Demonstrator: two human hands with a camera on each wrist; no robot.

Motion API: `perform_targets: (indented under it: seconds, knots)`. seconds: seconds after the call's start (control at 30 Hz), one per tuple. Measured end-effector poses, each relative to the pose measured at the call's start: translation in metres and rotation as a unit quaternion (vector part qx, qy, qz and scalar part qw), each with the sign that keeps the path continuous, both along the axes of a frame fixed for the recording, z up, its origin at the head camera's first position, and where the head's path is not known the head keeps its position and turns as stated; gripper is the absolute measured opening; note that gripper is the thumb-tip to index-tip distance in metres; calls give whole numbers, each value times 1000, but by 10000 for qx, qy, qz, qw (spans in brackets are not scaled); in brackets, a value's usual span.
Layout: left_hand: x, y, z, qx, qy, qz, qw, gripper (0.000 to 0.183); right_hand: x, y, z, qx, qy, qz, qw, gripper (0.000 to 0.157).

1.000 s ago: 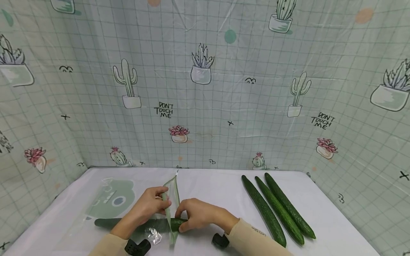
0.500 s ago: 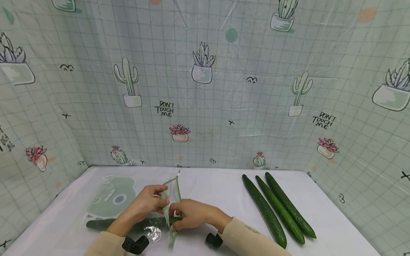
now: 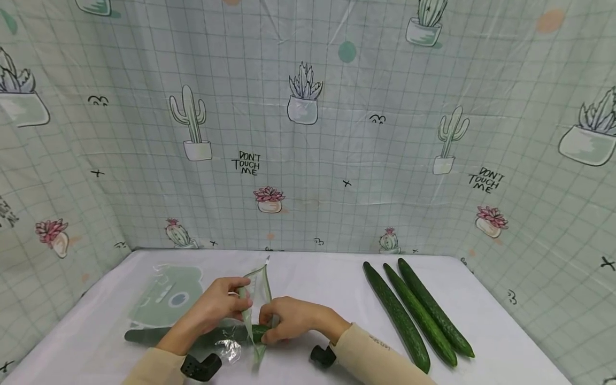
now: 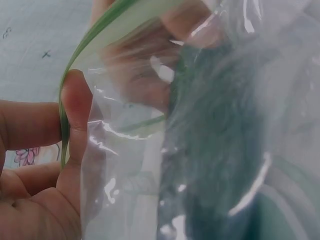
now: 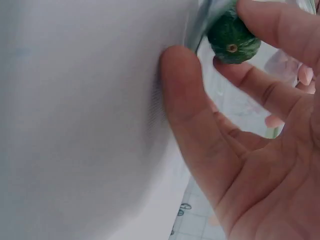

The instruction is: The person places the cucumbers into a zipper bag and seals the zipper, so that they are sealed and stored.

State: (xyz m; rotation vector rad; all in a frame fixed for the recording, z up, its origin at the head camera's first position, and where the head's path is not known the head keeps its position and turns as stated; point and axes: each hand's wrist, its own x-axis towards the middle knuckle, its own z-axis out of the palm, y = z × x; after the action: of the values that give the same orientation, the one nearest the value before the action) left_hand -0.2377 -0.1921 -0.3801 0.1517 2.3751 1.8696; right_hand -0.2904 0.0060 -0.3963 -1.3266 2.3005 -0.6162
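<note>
A clear plastic bag (image 3: 166, 299) with a green rim and a pale green cartoon print lies at the left of the table, its mouth held up towards the right. My left hand (image 3: 218, 305) pinches the rim between thumb and fingers, also close up in the left wrist view. One cucumber (image 3: 149, 336) lies lengthwise inside the bag, part of it behind my left forearm. At the mouth, my right hand (image 3: 293, 319) holds the cucumber's right end with curled fingers. In the right wrist view the cucumber's tip (image 5: 232, 47) shows between the fingers.
Several whole cucumbers (image 3: 421, 315) lie side by side at the right of the white table (image 3: 317, 278). A patterned curtain (image 3: 308, 155) hangs behind and at both sides. Dark wrist cameras (image 3: 201, 367) sit on both wrists.
The cucumber has slid left, deeper into the bag, and my right hand has moved left with it into the mouth. My left hand keeps its pinch on the rim, shifting slightly left.
</note>
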Motion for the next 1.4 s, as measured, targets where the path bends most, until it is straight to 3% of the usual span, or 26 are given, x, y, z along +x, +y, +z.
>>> perform_targets:
  seconds: [0.2, 0.37, 0.53, 0.67, 0.9, 1.1, 1.23, 1.4]
  knots:
    - [0, 0, 2, 31, -9, 2, 10000, 61, 2, -3, 0, -134, -176, -78, 9997, 20]
    - [0, 0, 2, 101, -60, 8, 9999, 61, 3, -5, -2, 18, -249, -437, 9987, 10]
    - [0, -1, 3, 113, -84, -56, 9999, 62, 3, -6, -2, 18, -265, -396, 9989, 12]
    - [0, -1, 3, 116, -81, -67, 9999, 62, 4, -7, -2, -31, -98, -233, 9997, 10]
    - [0, 0, 4, 139, -44, -99, 9998, 62, 8, -10, -1, 66, 180, -394, 9990, 9]
    - [0, -1, 3, 129, -59, -127, 9998, 62, 3, -10, -4, 59, 1114, 165, 9936, 11]
    - [0, -2, 2, 117, -58, -139, 9998, 61, -2, -9, -5, 9, 1204, 502, 9915, 12]
    - [0, -1, 3, 126, -43, -142, 9998, 61, -2, -11, -5, 183, 1170, 397, 9922, 13]
